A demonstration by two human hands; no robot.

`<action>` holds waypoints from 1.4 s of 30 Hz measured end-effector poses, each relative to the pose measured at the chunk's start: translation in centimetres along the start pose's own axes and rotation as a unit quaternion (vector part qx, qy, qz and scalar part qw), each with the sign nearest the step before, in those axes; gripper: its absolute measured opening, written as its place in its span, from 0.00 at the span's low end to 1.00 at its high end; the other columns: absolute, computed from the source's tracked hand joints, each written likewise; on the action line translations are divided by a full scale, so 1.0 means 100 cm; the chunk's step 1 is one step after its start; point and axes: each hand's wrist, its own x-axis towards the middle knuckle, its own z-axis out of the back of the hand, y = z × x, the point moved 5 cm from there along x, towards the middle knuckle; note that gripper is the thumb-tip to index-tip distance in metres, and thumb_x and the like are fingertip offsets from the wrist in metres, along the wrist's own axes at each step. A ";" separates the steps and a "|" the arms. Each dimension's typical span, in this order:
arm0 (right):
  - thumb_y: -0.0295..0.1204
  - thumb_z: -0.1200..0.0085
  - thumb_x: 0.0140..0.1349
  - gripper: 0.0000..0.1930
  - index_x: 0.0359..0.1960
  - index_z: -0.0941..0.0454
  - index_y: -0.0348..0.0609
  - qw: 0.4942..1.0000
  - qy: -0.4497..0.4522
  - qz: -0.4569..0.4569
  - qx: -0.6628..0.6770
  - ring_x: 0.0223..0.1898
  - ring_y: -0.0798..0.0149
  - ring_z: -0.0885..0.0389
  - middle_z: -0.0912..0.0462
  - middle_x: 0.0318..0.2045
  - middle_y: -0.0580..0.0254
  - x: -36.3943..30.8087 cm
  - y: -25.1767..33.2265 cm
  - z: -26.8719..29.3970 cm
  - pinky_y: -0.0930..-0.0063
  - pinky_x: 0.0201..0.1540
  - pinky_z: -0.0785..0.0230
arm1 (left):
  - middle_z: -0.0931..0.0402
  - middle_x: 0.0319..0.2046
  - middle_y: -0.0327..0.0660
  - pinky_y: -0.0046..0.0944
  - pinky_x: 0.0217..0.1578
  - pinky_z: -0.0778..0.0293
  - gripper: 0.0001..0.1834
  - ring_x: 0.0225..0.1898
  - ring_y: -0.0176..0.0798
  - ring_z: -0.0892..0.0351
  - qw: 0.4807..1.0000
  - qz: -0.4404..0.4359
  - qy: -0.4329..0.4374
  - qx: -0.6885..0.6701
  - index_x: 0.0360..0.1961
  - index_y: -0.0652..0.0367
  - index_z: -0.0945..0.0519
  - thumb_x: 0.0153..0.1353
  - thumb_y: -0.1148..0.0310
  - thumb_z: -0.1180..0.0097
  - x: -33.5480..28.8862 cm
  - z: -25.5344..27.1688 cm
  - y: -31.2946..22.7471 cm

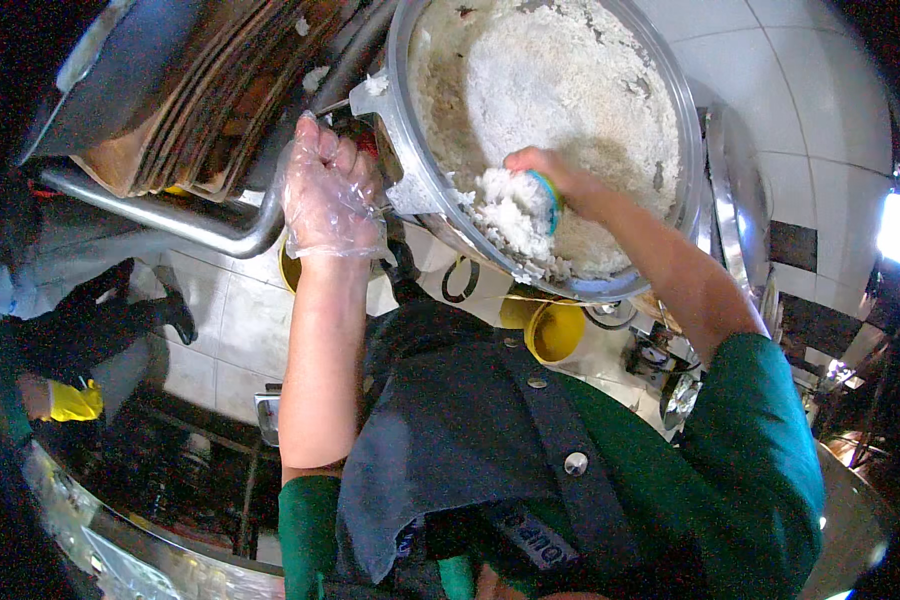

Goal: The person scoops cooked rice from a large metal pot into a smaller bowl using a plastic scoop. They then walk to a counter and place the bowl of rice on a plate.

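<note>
Looks down from the head, through the left of two side-by-side lenses. Faces steeply past dark apron and green sleeves at lower edge toward metal pot at upper centre, cropped by top border. Sits close, taking in both forearms and reaching wide to tiled floor farther below. Bends straight edges toward a dark round rim.
</note>
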 end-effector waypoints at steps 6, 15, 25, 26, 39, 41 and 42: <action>0.57 0.48 0.51 0.27 0.37 0.23 0.44 0.925 -0.014 -0.195 -0.327 0.36 0.53 0.22 0.20 0.31 0.54 -0.019 -0.028 0.062 0.59 0.39 0.32 | 0.52 0.11 0.26 0.31 0.14 0.59 0.20 0.13 0.27 0.54 1.000 0.011 -0.002 -0.004 0.16 0.45 0.41 0.65 0.54 0.55 -0.005 -0.003 0.000; 0.53 0.48 0.52 0.21 0.27 0.24 0.47 0.884 -0.110 -0.129 -0.436 0.25 0.48 0.23 0.24 0.18 0.50 -0.030 -0.028 -0.008 0.55 0.32 0.34 | 0.51 0.10 0.29 0.34 0.13 0.57 0.21 0.11 0.31 0.52 1.000 0.010 0.016 0.012 0.16 0.46 0.40 0.64 0.52 0.54 -0.003 0.000 -0.001; 0.55 0.52 0.52 0.24 0.32 0.21 0.46 0.937 0.023 -0.163 -0.310 0.31 0.47 0.21 0.21 0.27 0.48 0.002 0.016 -0.037 0.57 0.35 0.30 | 0.49 0.09 0.29 0.34 0.13 0.56 0.20 0.11 0.31 0.51 0.999 -0.014 -0.006 0.046 0.17 0.46 0.38 0.63 0.52 0.52 -0.004 -0.001 -0.003; 0.57 0.53 0.51 0.26 0.34 0.20 0.47 0.941 0.027 -0.189 -0.280 0.34 0.47 0.20 0.19 0.30 0.48 0.001 0.017 -0.037 0.57 0.37 0.29 | 0.49 0.10 0.29 0.34 0.13 0.56 0.19 0.11 0.31 0.51 0.998 -0.016 -0.024 0.051 0.17 0.46 0.37 0.63 0.52 0.51 -0.004 0.001 -0.003; 0.42 0.50 0.56 0.17 0.38 0.22 0.42 0.932 0.001 -0.141 0.333 0.43 0.65 0.24 0.19 0.38 0.57 -0.013 0.031 -0.008 0.74 0.46 0.32 | 0.50 0.10 0.29 0.33 0.13 0.57 0.21 0.11 0.30 0.54 0.998 -0.017 -0.034 0.057 0.16 0.46 0.40 0.64 0.53 0.54 -0.008 -0.001 -0.005; 0.43 0.50 0.58 0.18 0.40 0.24 0.43 0.859 -0.095 -0.224 0.451 0.42 0.65 0.22 0.19 0.36 0.59 -0.024 0.017 0.007 0.71 0.45 0.29 | 0.51 0.10 0.29 0.34 0.13 0.58 0.21 0.10 0.30 0.54 0.996 -0.018 -0.039 0.079 0.15 0.45 0.41 0.64 0.52 0.54 -0.008 0.000 -0.006; 0.45 0.50 0.58 0.18 0.41 0.24 0.46 0.827 -0.073 -0.230 0.507 0.39 0.66 0.21 0.19 0.35 0.61 -0.025 0.015 0.009 0.69 0.43 0.26 | 0.51 0.10 0.29 0.34 0.13 0.58 0.22 0.10 0.30 0.54 0.997 -0.021 -0.019 0.078 0.15 0.45 0.41 0.63 0.52 0.54 -0.008 -0.001 -0.007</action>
